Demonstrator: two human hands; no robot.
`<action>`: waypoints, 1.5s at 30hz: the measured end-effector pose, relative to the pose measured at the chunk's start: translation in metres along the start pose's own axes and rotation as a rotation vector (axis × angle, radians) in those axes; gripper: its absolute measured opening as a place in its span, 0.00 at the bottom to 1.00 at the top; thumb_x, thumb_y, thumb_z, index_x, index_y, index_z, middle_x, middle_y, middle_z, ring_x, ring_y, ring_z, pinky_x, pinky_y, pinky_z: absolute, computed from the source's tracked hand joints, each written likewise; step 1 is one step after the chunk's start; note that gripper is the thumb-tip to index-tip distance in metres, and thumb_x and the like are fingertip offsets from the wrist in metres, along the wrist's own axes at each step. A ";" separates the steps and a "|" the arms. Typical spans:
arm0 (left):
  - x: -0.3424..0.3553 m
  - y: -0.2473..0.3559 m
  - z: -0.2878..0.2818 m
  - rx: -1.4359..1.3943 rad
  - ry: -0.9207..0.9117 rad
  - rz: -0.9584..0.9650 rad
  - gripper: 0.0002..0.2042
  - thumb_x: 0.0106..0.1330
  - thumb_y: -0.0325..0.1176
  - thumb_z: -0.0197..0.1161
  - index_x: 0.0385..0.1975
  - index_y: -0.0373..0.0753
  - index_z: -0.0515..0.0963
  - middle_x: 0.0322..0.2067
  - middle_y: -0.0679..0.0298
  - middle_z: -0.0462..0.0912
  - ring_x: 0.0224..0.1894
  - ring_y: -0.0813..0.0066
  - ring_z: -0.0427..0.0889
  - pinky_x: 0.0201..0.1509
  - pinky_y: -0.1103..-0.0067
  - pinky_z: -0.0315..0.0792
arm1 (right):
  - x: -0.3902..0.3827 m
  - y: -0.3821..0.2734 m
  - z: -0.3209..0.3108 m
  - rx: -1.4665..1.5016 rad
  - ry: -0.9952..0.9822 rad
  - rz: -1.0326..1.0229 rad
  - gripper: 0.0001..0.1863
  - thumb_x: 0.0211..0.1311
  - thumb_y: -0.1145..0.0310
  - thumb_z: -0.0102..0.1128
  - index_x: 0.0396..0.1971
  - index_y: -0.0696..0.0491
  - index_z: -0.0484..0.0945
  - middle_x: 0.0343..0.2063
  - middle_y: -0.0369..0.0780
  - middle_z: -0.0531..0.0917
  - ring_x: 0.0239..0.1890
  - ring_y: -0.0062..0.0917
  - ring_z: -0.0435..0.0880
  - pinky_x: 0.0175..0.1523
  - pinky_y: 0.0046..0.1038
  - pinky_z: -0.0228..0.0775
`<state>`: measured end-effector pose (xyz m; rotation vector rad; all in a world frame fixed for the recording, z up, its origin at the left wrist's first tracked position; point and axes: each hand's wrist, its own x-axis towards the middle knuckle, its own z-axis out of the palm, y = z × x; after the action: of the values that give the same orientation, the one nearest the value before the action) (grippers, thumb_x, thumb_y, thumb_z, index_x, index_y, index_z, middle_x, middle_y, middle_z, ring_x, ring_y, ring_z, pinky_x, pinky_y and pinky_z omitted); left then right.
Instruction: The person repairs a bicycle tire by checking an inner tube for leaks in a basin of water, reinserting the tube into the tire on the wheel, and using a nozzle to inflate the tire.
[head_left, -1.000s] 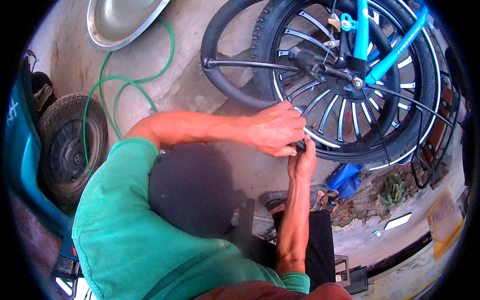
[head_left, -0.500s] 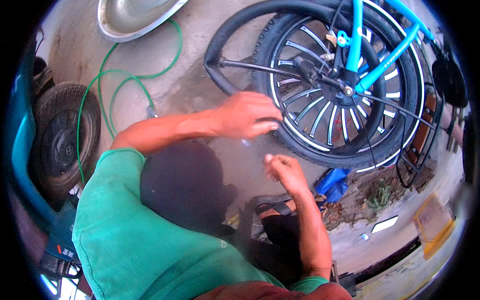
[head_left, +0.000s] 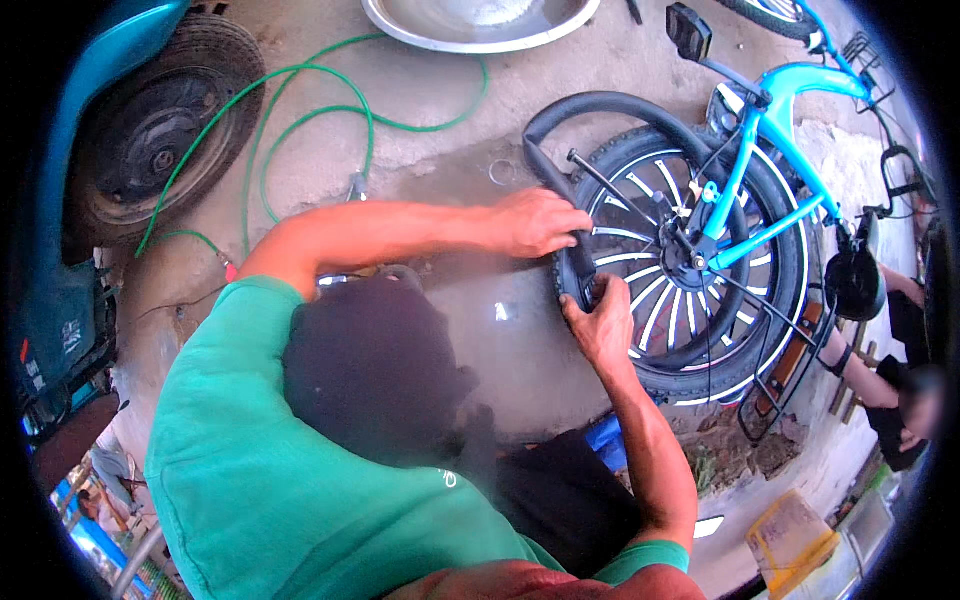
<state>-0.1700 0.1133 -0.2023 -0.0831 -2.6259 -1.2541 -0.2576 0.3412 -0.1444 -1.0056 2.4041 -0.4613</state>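
Note:
A blue bicycle (head_left: 785,105) lies on its side at the right, with its spoked wheel toward me. From the black tyre (head_left: 690,388) a black inner tube (head_left: 600,103) bulges out in a loose loop at the far left side. My left hand (head_left: 540,222) curls its fingers over the tube where it meets the wheel's left edge. Just nearer to me, my right hand (head_left: 603,320) grips the tyre, thumb outside and fingers on the inner side. A short black stretch of tube and tyre shows between the hands; my fingers hide part of it.
A round metal basin (head_left: 480,46) holding water stands at the far edge. A green hose (head_left: 420,128) loops across the concrete near a vehicle's wheel (head_left: 165,160) at the left. Another person's arm (head_left: 855,375) shows at the right, beyond the bicycle's rear rack (head_left: 790,365).
Both hands, apart from the wheel before, have come onto its left edge and closed on tube and tyre. My view has shifted, so the basin and the bicycle show more fully.

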 end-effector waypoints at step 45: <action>0.030 0.063 0.009 0.161 -0.599 0.220 0.40 0.57 0.49 0.72 0.68 0.39 0.64 0.43 0.45 0.81 0.47 0.46 0.80 0.51 0.57 0.73 | -0.070 0.061 -0.064 -0.405 -0.193 -0.340 0.21 0.45 0.57 0.74 0.35 0.53 0.78 0.35 0.42 0.82 0.44 0.39 0.82 0.48 0.42 0.74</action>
<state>-0.1919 0.1586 -0.1532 -0.8109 -3.0793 -1.0571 -0.2855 0.4409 -0.0992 -1.5701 2.2012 0.0216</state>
